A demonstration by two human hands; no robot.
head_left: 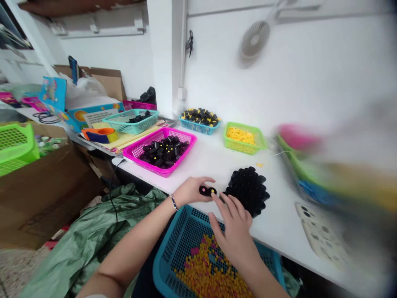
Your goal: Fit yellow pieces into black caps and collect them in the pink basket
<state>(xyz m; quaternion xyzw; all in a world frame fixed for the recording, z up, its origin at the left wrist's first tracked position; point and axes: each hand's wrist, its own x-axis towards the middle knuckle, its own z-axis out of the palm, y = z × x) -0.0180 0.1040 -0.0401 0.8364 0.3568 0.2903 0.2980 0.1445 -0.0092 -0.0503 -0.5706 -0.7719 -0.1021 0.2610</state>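
Observation:
My left hand (191, 189) is closed round small black cylindrical pieces (207, 191), whose ends show one pink dot and one yellow dot. My right hand (234, 225) has its fingers stretched and apart, the index fingertip at the yellow dot. Just right of the fingers, a tight cluster of black cylinders (246, 188) stands on the white table. Below both hands, a blue basket (161, 258) holds many small yellow and pink bits (206, 269). Whether my right fingers pinch any bit is too small to make out.
A pink basket (130, 154) of black pieces is at the left, with a green basket (245, 148) of yellow parts and a blue basket (198, 127) of black-and-yellow pieces behind. A phone (321, 234) lies right. Blurred containers crowd the right edge; a cardboard box (46, 194) stands left.

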